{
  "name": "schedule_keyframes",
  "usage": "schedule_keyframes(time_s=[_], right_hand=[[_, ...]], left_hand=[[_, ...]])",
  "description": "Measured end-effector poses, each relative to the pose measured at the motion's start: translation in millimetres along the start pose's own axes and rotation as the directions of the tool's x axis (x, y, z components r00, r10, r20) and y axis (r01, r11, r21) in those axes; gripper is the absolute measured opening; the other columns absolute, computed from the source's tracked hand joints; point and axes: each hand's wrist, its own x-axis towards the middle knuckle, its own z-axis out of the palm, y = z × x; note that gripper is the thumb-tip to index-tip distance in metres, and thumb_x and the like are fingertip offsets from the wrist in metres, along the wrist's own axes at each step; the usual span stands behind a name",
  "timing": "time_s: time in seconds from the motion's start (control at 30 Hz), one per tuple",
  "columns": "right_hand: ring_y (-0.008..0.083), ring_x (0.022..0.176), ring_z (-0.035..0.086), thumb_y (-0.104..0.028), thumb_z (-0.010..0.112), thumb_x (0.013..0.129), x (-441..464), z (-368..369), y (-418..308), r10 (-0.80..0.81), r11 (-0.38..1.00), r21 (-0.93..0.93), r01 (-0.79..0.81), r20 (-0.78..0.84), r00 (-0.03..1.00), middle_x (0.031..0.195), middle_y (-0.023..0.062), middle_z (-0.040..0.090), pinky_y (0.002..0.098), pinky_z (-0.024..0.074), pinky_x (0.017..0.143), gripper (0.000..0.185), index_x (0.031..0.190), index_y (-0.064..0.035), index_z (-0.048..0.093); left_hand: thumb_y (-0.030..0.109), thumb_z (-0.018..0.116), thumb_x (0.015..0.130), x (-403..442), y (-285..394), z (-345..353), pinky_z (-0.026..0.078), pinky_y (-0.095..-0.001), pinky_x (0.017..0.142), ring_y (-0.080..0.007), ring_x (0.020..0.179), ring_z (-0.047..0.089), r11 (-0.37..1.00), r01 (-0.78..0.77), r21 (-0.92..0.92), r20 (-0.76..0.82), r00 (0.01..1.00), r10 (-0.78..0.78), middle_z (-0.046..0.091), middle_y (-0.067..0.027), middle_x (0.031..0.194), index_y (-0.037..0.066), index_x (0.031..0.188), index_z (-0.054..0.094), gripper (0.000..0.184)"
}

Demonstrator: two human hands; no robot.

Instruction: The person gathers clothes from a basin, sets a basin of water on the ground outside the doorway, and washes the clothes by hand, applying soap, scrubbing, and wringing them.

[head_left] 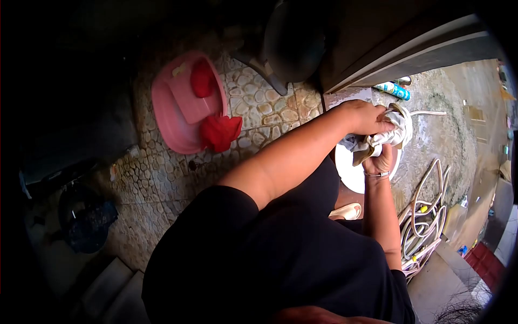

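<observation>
A bunched white and greyish cloth is gathered between my two hands, over a round white tub or basin. My left hand reaches in from the left, its fingers closed on the upper part of the cloth. From below, my right hand, with a band at the wrist, grips the lower part. A dark grey piece of fabric shows beside the cloth at the tub; whether it is joined to the cloth I cannot tell. My arms and the cloth hide part of the tub.
A pink basin with red cloth over its rim sits on the stone-patterned floor. A coiled hose lies at right. A blue-and-white packet lies near a raised ledge. Dark containers stand at the left.
</observation>
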Motion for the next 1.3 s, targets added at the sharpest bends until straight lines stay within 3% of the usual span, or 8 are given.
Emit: schedule_keyframes(time_s=[0.23, 0.27, 0.37, 0.47, 0.6, 0.77, 0.93, 1.3], right_hand=[[0.0278, 0.109, 0.049, -0.011, 0.062, 0.074, 10.0, 4.7, -1.5, -0.019, 0.999, -0.039, 0.018, -0.044, 0.999, 0.121, 0.0143, 0.048, 0.0402, 0.0394, 0.095, 0.058, 0.126, -0.002, 0.036], [0.0288, 0.116, 0.044, -0.014, 0.062, 0.075, 8.1, 2.1, -2.5, -0.054, 0.997, -0.055, 0.055, 0.016, 0.998, 0.127, 0.014, 0.044, 0.0412, 0.0353, 0.099, 0.062, 0.128, -0.0014, 0.034], [0.0299, 0.124, 0.035, -0.024, 0.061, 0.077, 2.6, 9.4, -7.4, -0.018, 0.996, -0.085, 0.028, 0.112, 0.994, 0.134, 0.012, 0.038, 0.044, 0.024, 0.105, 0.067, 0.133, -0.0027, 0.03], [0.0305, 0.123, 0.035, -0.031, 0.065, 0.073, -7.4, 11.9, -11.7, -0.04, 0.983, -0.175, 0.046, 0.04, 0.998, 0.134, 0.0131, 0.037, 0.0457, 0.0238, 0.104, 0.075, 0.133, -0.0031, 0.03], [0.0312, 0.121, 0.037, -0.032, 0.065, 0.073, -44.2, -65.6, -30.8, -0.037, 0.993, -0.116, 0.024, -0.116, 0.993, 0.133, 0.0157, 0.038, 0.0462, 0.0256, 0.103, 0.075, 0.132, -0.0017, 0.031], [0.0284, 0.118, 0.042, -0.035, 0.065, 0.074, -47.3, -64.5, -32.5, 0.005, 0.999, -0.048, -0.009, -0.097, 0.995, 0.129, 0.0126, 0.044, 0.0427, 0.0286, 0.102, 0.069, 0.128, -0.0015, 0.039], [0.0269, 0.115, 0.045, -0.033, 0.066, 0.074, -38.5, -56.1, -23.5, 0.024, 0.997, -0.07, -0.034, -0.136, 0.99, 0.122, 0.011, 0.051, 0.0417, 0.0289, 0.102, 0.06, 0.122, -0.0019, 0.047], [0.0269, 0.119, 0.041, -0.028, 0.064, 0.075, -28.5, -56.0, -14.2, 0.068, 0.991, -0.109, -0.082, -0.131, 0.989, 0.125, 0.0096, 0.049, 0.0429, 0.023, 0.105, 0.054, 0.12, -0.0045, 0.047]], left_hand=[[0.056, 0.058, 0.074, 0.3, -40.2, -2.7, 0.044, -0.0358, 0.083, -0.0311, 0.099, 0.055, 0.977, -0.166, -0.132, -0.243, 0.961, 0.131, 0.053, -0.021, 0.109, 0.01, 0.116, 0.053, 0.063], [0.051, 0.062, 0.074, 5.7, -53.0, 1.9, 0.044, -0.0329, 0.08, -0.0249, 0.092, 0.057, 0.923, -0.285, -0.258, -0.374, 0.91, 0.176, 0.057, -0.0169, 0.101, 0.01, 0.111, 0.058, 0.056], [0.031, 0.065, 0.078, 3.1, -106.7, -10.4, 0.046, -0.0253, 0.065, -0.0122, 0.072, 0.056, 0.898, -0.181, -0.4, -0.369, 0.929, 0.023, 0.062, -0.0072, 0.083, 0.006, 0.108, 0.059, 0.04], [0.03, 0.064, 0.079, -30.4, -192.0, -11.8, 0.048, -0.0283, 0.064, -0.014, 0.072, 0.06, 0.897, 0.193, -0.398, -0.426, 0.827, -0.367, 0.065, -0.0094, 0.086, 0.006, 0.111, 0.056, 0.041], [0.037, 0.064, 0.072, -116.5, -293.6, -6.0, 0.043, -0.0373, 0.088, -0.0316, 0.1, 0.055, 0.7, 0.712, -0.054, -0.623, 0.524, -0.581, 0.058, -0.0181, 0.108, 0.011, 0.115, 0.055, 0.051], [0.041, 0.062, 0.072, -187.0, -365.6, -1.8, 0.043, -0.0401, 0.088, -0.0335, 0.105, 0.052, 0.413, 0.9, -0.141, -0.721, 0.193, -0.666, 0.054, -0.0227, 0.112, 0.003, 0.117, 0.05, 0.06], [0.04, 0.062, 0.073, -184.7, -397.6, -3.4, 0.046, -0.0407, 0.082, -0.0333, 0.098, 0.057, 0.373, 0.926, -0.06, -0.459, 0.306, -0.834, 0.059, -0.0211, 0.104, 0.004, 0.11, 0.054, 0.053], [0.022, 0.062, 0.068, -170.0, -375.0, -14.6, 0.049, -0.0401, 0.074, -0.0312, 0.088, 0.061, 0.327, 0.94, 0.095, -0.455, 0.333, -0.826, 0.062, -0.0169, 0.093, 0.006, 0.094, 0.061, 0.03]])
